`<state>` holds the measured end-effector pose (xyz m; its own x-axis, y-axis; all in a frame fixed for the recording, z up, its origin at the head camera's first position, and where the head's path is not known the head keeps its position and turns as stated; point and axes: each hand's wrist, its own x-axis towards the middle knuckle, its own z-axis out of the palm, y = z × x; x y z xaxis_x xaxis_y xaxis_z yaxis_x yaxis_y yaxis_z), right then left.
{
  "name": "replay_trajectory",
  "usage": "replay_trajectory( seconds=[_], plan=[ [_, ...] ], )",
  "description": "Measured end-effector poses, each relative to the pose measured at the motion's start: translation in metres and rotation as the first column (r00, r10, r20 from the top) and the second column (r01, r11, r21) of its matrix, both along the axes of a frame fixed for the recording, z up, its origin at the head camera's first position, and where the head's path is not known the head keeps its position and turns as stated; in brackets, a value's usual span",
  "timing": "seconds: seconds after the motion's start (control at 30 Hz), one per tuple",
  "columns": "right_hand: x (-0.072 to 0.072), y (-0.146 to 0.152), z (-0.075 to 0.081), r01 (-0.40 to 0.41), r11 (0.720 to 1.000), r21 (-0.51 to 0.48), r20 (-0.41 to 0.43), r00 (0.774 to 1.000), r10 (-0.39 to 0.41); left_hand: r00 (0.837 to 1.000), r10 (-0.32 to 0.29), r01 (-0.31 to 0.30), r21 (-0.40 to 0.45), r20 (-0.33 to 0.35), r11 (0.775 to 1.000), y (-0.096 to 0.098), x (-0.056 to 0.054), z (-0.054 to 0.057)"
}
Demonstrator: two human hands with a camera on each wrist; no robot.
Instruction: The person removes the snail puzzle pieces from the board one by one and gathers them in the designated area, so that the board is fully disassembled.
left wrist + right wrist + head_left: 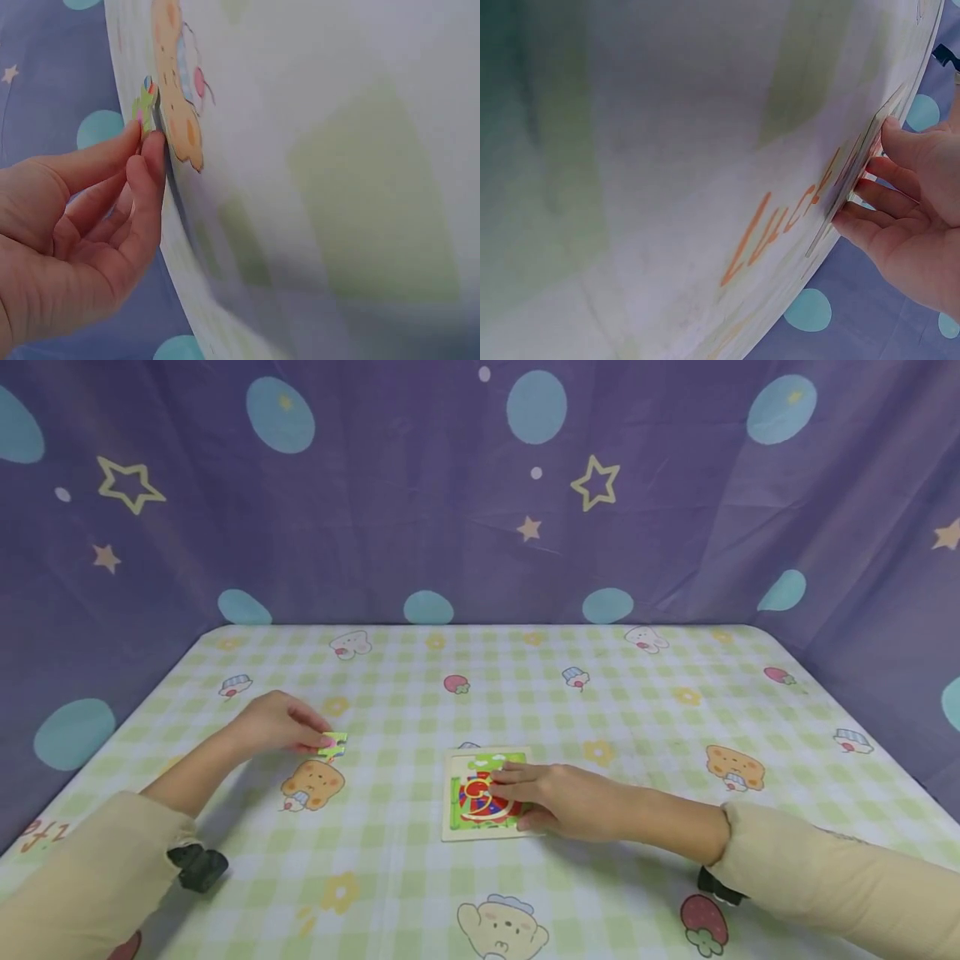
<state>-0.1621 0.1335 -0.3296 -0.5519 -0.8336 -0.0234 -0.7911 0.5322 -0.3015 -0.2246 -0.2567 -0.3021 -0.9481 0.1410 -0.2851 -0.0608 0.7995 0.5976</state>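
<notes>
Pinching a small green puzzle piece (335, 745) at its edge, the left hand (277, 722) hovers over the left part of the table, with thumb and forefinger meeting on it and the other fingers bent in. The piece carries bits of pink and blue, and sits just above a printed bread-like figure (313, 783). Well apart from it, near the table's middle, lies a square puzzle board (480, 836) with a pale frame, flat on the cloth. Its picture has a green ground with a red and yellow figure, perhaps a snail, though the fingers hide too much to be sure. Across its right side rests the right hand (573, 802), fingers extended over the picture and thumb at the lower right edge, pressing lightly or merely lying there; it is not clenched. Orange lettering (746, 238) runs along the cloth near the board in the right wrist view. Cream sleeves (840, 868) cover both forearms, with a dark object (197, 867) under the left cuff. Beneath everything spreads a green-and-white checked tablecloth (397, 877), and behind it hangs a purple curtain (450, 485) printed with stars and blue dots.
</notes>
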Motion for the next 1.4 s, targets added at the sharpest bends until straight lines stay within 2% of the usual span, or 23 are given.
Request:
replay_trajectory(
  seconds=[0.17, 0.5, 0.77, 0.93, 1.1, 1.17, 1.27, 1.4],
  plan=[
    [-0.001, -0.001, 0.002, -0.007, 1.0, 0.0, -0.004, 1.0, 0.007, 0.996, -0.003, -0.007, -0.107, -0.093, 0.994, -0.006, 0.001, 0.0],
    [-0.001, -0.002, 0.003, -0.01, 1.0, -0.004, -0.012, 1.0, 0.01, 0.988, -0.001, -0.022, -0.145, -0.156, 0.989, -0.003, 0.005, 0.006],
    [-0.001, -0.002, 0.002, -0.021, 1.0, -0.011, -0.009, 1.0, 0.021, 0.99, 0.009, -0.029, -0.138, -0.144, 0.99, -0.002, 0.005, 0.005],
    [-0.001, -0.002, -0.001, -0.02, 1.0, -0.017, -0.014, 1.0, 0.02, 0.986, -0.007, -0.023, -0.176, -0.168, 0.984, -0.001, 0.004, 0.005],
    [-0.001, -0.001, -0.001, -0.022, 1.0, -0.02, -0.027, 0.999, 0.022, 0.988, 0.013, -0.042, -0.185, -0.157, 0.982, 0.002, 0.002, 0.009],
    [-0.001, -0.001, -0.001, -0.024, 1.0, -0.017, -0.037, 0.999, 0.023, 0.988, 0.019, -0.048, -0.184, -0.154, 0.982, 0.006, 0.002, 0.014],
    [0.0, -0.001, -0.002, -0.017, 1.0, -0.006, -0.047, 0.999, 0.017, 0.983, -0.006, -0.032, -0.203, -0.185, 0.979, 0.019, 0.003, 0.02],
    [0.002, 0.0, -0.004, -0.012, 1.0, 0.0, -0.076, 0.997, 0.012, 0.963, -0.08, 0.025, -0.208, -0.258, 0.978, 0.047, 0.004, 0.023]
  ],
)
